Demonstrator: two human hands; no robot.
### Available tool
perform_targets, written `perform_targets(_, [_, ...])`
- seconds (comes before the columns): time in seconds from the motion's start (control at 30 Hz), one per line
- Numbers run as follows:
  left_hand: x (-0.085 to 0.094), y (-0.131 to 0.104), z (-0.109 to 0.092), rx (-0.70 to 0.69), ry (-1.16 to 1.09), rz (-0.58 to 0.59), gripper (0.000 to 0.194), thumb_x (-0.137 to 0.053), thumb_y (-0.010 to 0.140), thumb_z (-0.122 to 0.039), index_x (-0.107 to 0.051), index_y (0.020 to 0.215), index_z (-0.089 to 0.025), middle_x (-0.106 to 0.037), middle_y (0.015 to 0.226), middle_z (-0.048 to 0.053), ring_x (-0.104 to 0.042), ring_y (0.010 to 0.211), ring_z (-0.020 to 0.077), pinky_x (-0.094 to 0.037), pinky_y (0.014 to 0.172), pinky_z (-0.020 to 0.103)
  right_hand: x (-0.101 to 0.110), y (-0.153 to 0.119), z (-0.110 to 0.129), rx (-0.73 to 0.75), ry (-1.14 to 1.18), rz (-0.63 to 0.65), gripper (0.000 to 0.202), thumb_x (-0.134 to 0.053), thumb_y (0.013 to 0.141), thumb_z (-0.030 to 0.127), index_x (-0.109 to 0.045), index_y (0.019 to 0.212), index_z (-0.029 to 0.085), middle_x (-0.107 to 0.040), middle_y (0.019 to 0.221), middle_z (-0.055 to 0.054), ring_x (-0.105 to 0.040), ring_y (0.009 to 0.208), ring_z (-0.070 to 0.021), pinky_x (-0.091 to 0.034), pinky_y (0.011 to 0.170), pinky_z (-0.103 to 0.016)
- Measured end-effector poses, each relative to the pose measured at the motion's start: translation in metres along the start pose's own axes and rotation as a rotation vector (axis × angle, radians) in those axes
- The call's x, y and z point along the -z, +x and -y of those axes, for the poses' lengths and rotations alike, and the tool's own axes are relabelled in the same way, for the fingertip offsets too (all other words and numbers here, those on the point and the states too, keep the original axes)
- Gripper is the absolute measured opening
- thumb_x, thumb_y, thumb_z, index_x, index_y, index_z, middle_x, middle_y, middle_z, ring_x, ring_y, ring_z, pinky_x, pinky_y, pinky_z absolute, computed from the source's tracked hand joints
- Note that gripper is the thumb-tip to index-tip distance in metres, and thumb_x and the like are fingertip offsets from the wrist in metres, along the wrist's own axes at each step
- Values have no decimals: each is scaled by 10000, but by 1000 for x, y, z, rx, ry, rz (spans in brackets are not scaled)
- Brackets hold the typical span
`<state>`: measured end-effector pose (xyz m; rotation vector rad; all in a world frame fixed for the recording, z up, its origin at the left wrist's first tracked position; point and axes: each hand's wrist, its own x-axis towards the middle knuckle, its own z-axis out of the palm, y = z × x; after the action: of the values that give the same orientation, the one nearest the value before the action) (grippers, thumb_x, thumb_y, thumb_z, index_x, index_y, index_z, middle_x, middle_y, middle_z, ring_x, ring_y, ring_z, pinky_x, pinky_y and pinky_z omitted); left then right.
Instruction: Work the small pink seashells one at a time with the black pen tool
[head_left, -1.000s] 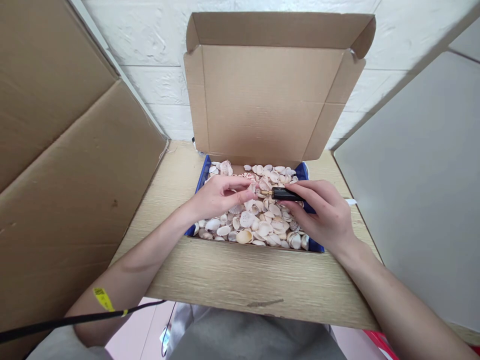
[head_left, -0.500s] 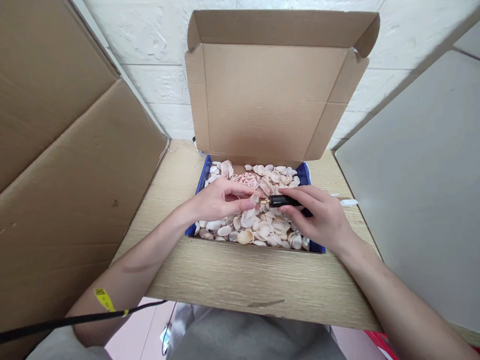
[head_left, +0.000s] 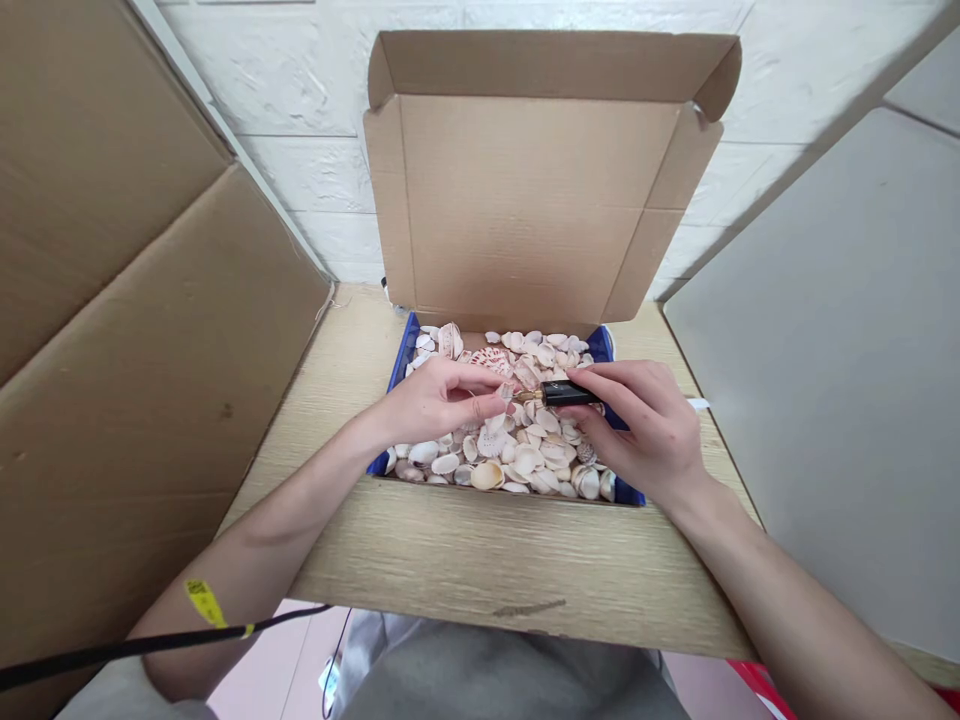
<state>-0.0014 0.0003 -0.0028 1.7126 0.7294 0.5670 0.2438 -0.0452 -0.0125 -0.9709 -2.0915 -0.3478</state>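
Note:
Between the thumb and fingers of my left hand (head_left: 442, 400) is a small pale seashell (head_left: 507, 392), partly hidden by the fingertips. My right hand (head_left: 645, 420) grips a black mini hand drill (head_left: 564, 393), its brass-coloured tip pointing left at the shell. The tip is close to the shell; whether it touches I cannot tell. Both hands are above a cardboard box (head_left: 396, 385) with blue sides, filled with many white, pink and cream seashells (head_left: 529, 460). A larger red-and-white scallop shell (head_left: 491, 359) lies behind my left fingers.
The box's brown lid (head_left: 525, 200) stands raised against the white brick wall (head_left: 300, 170). A tall cardboard panel (head_left: 150, 380) flanks the wooden table (head_left: 450, 550) on the left, a grey-white panel (head_left: 840, 360) on the right. A black cable (head_left: 150, 645) with a yellow tag crosses my left forearm.
My right hand and the drill have shifted slightly right, and more of the brass-coloured tip shows. The left hand still holds the shell. The whole view has moved a little.

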Motion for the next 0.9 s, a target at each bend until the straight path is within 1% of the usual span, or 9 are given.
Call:
perform_targets(0.07, [0, 0, 1, 15, -2, 5, 336, -625, 860, -397, -720, 1036, -127, -746, 925, 77, -686, 789, 167, -519, 633, 217, 0, 0, -1, 3, -8, -17, 298, -696, 815, 193, -601, 1097, 210, -692, 926, -84, -653, 799, -216, -511, 674, -362])
perform_targets(0.13, [1, -1, 1, 17, -3, 9, 330, -621, 863, -396, -724, 1006, -118, -744, 906, 77, -684, 778, 165, -514, 625, 215, -1, -2, -2, -13, -6, -2, 293, -691, 821, 205, -601, 1100, 207, -690, 932, -88, -654, 808, -219, -519, 686, -366])
perform_targets(0.2, [1, -1, 1, 6, -26, 10, 314, -616, 870, -372, -719, 1026, -119, -746, 922, 79, -688, 801, 165, -515, 639, 209, -2, -3, -3, -48, 24, 47, 286, -686, 829, 236, -605, 1100, 197, -686, 930, -90, -654, 805, -213, -533, 692, -356])
perform_targets(0.3, [1, 0, 0, -9, -54, -13, 301, -621, 867, -326, -706, 1071, -121, -748, 974, 84, -688, 847, 168, -519, 679, 209, -3, -5, -3, -93, 79, 119, 272, -667, 849, 277, -613, 1094, 172, -684, 902, -91, -653, 759, -190, -540, 652, -316])
perform_targets(0.47, [0, 1, 2, -24, 27, -24, 347, -602, 877, -372, -708, 1100, -128, -737, 940, 74, -657, 759, 146, -497, 626, 209, -2, -5, 0, -94, 112, 181, 255, -632, 875, 298, -620, 1082, 150, -693, 870, -83, -648, 723, -178, -529, 618, -297])
perform_targets(0.67, [-1, 1, 3, -34, 14, -57, 359, -625, 857, -359, -710, 1101, -111, -738, 950, 91, -640, 731, 137, -492, 609, 203, -2, -5, -1, -77, 101, 177, 247, -628, 879, 303, -612, 1088, 172, -700, 881, -78, -656, 738, -175, -535, 630, -291])
perform_targets(0.83, [1, 1, 3, -86, 22, -67, 337, -610, 873, -369, -713, 1107, -149, -731, 1041, 79, -660, 825, 153, -503, 637, 195, -1, -6, -2, -28, 88, 153, 274, -653, 861, 277, -607, 1103, 155, -707, 888, -92, -660, 736, -175, -538, 625, -289])
perform_targets(0.9, [1, 1, 3, -93, 53, -75, 334, -599, 882, -372, -713, 1107, -154, -733, 1017, 70, -656, 786, 144, -497, 615, 194, -1, -6, -2, -7, 75, 143, 278, -658, 857, 263, -606, 1105, 149, -707, 874, -91, -655, 723, -173, -535, 616, -287])
